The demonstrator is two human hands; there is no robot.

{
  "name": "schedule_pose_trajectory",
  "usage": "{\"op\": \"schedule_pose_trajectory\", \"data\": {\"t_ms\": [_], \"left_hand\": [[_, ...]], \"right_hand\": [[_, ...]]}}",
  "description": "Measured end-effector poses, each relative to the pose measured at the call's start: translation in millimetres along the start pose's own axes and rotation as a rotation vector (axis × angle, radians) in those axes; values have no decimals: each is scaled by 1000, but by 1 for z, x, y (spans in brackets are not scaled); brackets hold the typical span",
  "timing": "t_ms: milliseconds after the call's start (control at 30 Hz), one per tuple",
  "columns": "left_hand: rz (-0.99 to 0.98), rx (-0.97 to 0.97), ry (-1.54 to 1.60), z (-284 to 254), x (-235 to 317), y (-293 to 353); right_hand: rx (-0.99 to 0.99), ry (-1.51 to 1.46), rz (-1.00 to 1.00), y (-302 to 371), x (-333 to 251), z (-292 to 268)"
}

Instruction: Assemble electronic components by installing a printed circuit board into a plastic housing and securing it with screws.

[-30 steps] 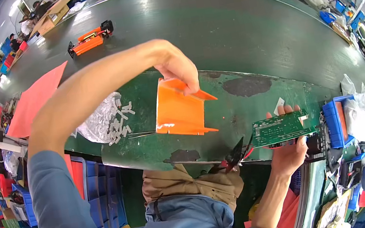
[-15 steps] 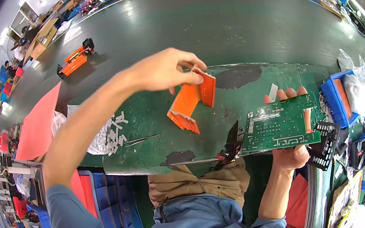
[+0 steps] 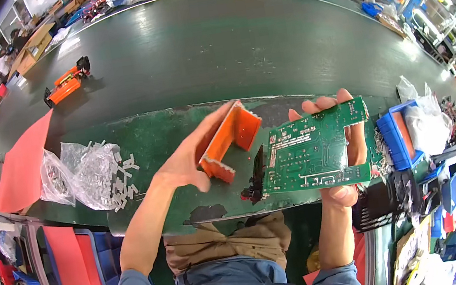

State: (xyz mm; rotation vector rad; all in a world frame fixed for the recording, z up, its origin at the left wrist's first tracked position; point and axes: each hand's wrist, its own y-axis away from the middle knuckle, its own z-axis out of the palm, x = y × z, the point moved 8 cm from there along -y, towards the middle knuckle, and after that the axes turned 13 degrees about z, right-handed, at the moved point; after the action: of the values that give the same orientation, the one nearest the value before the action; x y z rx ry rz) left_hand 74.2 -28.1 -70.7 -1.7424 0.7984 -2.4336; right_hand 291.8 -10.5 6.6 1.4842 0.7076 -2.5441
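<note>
My left hand [image 3: 182, 160] is wrapped round a bent orange channel-shaped housing [image 3: 247, 132], its fingers behind the outer wall and its thumb near the lower end. The housing's open side faces the circuit board. My right hand [image 3: 342, 195] grips a green circuit board [image 3: 306, 154] from behind, fingertips over the far edge and thumb at the near edge. Part of that hand shows through the board's cutout. A dark panel [image 3: 257, 174] stands at the board's left edge. Housing and board are apart, both over the green bench top [image 3: 143, 128].
Bags of small white-grey parts [image 3: 94, 171] lie left, next to a red sheet [image 3: 25, 164]. A blue bin [image 3: 398, 137] and a black slotted piece [image 3: 375, 203] are at the right. An orange-and-black assembly [image 3: 67, 83] sits on the far dark surface [image 3: 179, 49].
My left hand has shifted from the top of the orange housing to its left side and turned the housing. The board has come left, closer to the housing, and tilted slightly. The view has shifted.
</note>
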Motion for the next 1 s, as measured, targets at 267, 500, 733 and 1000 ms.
{"op": "schedule_pose_trajectory", "data": {"t_ms": [267,500,733,1000], "left_hand": [[294,-280,-470,37,13,-20],[281,-223,-745,63,17,-18],[258,-156,-739,84,13,-7],[302,-140,-728,88,12,-5]], "right_hand": [[55,51,36,-5,-10,13],[-10,158,-51,7,-14,-1],[200,28,18,24,-17,-9],[223,65,-30,30,-18,-12]]}}
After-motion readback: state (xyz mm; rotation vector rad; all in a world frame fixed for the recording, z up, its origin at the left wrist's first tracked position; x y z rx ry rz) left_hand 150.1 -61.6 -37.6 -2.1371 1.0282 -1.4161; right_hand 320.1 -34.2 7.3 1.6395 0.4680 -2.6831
